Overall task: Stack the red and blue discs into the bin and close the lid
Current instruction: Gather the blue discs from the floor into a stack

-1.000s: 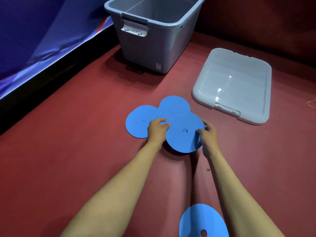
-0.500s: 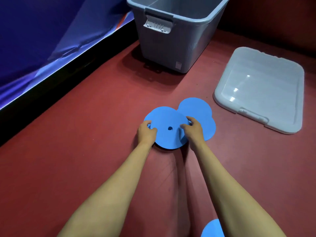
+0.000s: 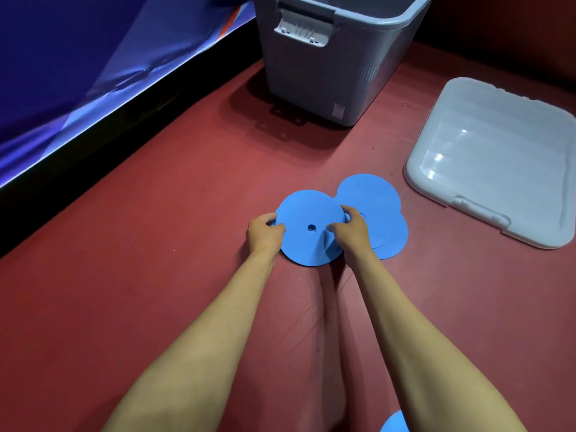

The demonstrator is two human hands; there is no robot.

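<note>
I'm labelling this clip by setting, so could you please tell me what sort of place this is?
Probably an indoor play or sports room, worked at floor level. A red mat floor covers the ground, a blue padded wall edges it, and a grey bin and its lid sit directly on the floor.

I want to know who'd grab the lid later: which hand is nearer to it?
Right. The right hand grips the blue disc's edge on the lid's side; the left hand holds the far edge.
</note>
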